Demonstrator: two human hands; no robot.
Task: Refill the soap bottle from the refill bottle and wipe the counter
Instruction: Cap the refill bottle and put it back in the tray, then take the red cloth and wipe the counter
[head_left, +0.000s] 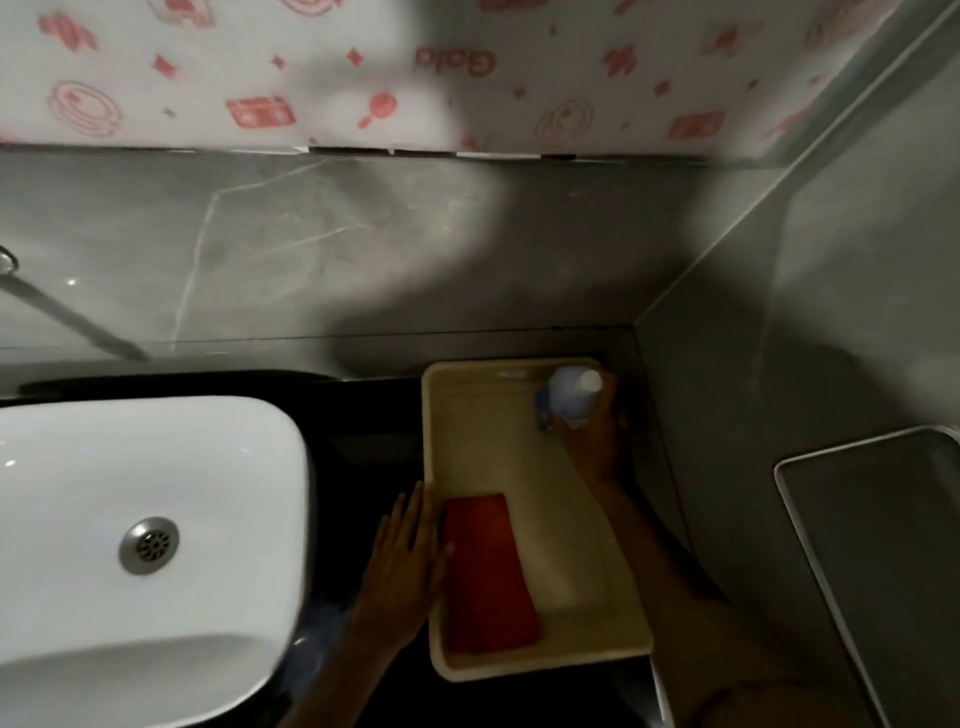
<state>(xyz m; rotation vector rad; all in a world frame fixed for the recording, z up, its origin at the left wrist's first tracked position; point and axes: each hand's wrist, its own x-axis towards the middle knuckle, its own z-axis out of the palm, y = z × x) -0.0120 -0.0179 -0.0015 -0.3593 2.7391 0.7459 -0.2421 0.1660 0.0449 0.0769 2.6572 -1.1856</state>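
A cream plastic tray (519, 366) sits on the dark counter (374, 441) right of the sink. In its far right corner stands a pale blue bottle (569, 395) with a white cap, and my right hand (597, 441) is wrapped around it. A red folded cloth (485, 571) lies in the tray's near left part. My left hand (402, 561) rests flat with fingers apart against the tray's left rim, beside the cloth, holding nothing. The scene is dim and the bottle is blurred.
A white basin (130, 519) with a metal drain fills the left. Grey stone walls close in behind and on the right. A grey framed panel (883, 545) leans at lower right. A metal tap (62, 312) shows at far left.
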